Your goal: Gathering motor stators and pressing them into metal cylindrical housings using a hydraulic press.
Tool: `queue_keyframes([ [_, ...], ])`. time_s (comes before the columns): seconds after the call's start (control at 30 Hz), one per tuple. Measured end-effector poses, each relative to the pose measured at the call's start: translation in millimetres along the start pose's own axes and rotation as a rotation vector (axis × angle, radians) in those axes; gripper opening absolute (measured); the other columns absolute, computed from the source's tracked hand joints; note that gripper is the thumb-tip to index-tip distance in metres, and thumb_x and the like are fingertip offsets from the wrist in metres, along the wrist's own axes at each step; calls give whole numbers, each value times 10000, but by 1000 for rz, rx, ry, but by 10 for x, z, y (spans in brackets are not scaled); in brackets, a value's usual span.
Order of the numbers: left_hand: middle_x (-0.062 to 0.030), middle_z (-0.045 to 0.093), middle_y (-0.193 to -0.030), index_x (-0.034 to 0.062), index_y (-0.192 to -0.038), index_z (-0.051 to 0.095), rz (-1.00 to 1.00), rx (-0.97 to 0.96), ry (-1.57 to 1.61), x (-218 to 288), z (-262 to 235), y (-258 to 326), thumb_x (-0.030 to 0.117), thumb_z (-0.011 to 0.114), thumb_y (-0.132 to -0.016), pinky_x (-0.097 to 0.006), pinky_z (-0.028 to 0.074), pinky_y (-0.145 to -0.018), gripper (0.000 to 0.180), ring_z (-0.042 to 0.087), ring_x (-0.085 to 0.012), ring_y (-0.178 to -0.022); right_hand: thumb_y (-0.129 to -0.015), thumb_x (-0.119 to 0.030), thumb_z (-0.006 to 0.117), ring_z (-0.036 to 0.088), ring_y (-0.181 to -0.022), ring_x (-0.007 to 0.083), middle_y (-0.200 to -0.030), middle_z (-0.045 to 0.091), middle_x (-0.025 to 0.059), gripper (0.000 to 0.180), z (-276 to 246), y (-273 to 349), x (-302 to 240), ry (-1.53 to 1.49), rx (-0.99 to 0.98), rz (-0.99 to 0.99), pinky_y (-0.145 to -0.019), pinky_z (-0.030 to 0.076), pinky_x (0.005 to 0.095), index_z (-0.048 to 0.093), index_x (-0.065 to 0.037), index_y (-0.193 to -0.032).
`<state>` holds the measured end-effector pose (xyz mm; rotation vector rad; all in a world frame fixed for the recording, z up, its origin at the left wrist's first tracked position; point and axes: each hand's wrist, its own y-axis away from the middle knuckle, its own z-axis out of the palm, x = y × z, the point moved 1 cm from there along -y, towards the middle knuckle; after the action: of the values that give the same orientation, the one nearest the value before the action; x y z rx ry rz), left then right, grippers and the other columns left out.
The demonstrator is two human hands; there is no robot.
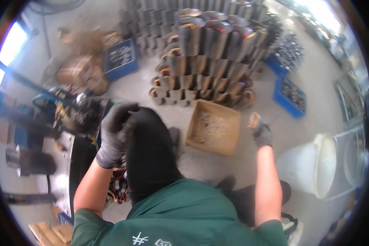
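Note:
My right hand (263,135), in a grey glove, is stretched out to the right of a cardboard box. Its fingers are closed on a small pale part with red and yellow bits (254,120), whose kind is too blurred to tell. My left hand (115,129), gloved too, rests by my raised knee (149,131) with its fingers curled. What they hold, if anything, is hidden. Small pale and yellowish pieces (211,127) lie in the open cardboard box (231,144) on the floor in front of me.
Stacked grey metal cylinders (190,43), some with coloured wires inside, stand ahead. Blue crates (121,73) (293,111) of metal parts sit on both sides. A white bucket (301,164) stands at right. Machinery (35,162) and a bench edge are at left, with wired parts (119,184) below.

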<state>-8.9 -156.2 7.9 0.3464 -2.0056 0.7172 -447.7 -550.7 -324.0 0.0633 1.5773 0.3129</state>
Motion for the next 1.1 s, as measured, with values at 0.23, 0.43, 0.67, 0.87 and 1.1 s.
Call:
queue_keyframes([
  [0.23, -143, 620, -1162, 55, -1270, 585, 279, -519, -18, 336, 1958, -733, 96, 744, -837, -359, 534, -901, 463, 643, -251, -1028, -944, -117, 538, 677, -853, 192, -1013, 700, 98, 177, 764, 1466, -1695, 646, -408, -730, -741, 555, 307, 583, -10, -1078],
  [0.43, -170, 629, -1086, 88, -1157, 641, 436, -638, -121, 23, 2549, -365, 154, 787, -767, -440, 533, -856, 422, 636, -370, -1003, -980, -181, 597, 716, -836, 221, -1015, 685, 169, 211, 861, 1980, -1510, -838, -354, 449, -647, 639, 279, 597, -50, -1146],
  [0.67, -170, 589, -879, 38, -863, 611, 334, -525, -162, -160, 2703, -322, 88, 820, -672, -441, 496, -711, 288, 602, -394, -810, -916, -162, 707, 690, -687, 171, -845, 690, 58, 197, 713, 1832, -1132, -831, -324, 377, -506, 571, 310, 635, -128, -1096],
  [0.87, -56, 686, -1037, -8, -1250, 597, -286, -876, 443, -578, 2663, -357, 217, 620, -980, -289, 528, -803, 353, 643, -137, -941, -852, -207, 787, 619, -611, 118, -765, 663, 13, 258, 864, 1842, -1059, -620, -155, 427, -515, 511, 269, 644, -116, -1046],
  [1.1, -167, 710, -855, 88, -1056, 650, 352, -948, -672, -287, 2634, -328, 201, 691, -831, -471, 535, -724, 255, 699, -323, -816, -849, -179, 789, 613, -615, 117, -758, 631, 17, 325, 1039, 1800, -1051, -313, 8, 312, -505, 477, 259, 624, -41, -1094],
])
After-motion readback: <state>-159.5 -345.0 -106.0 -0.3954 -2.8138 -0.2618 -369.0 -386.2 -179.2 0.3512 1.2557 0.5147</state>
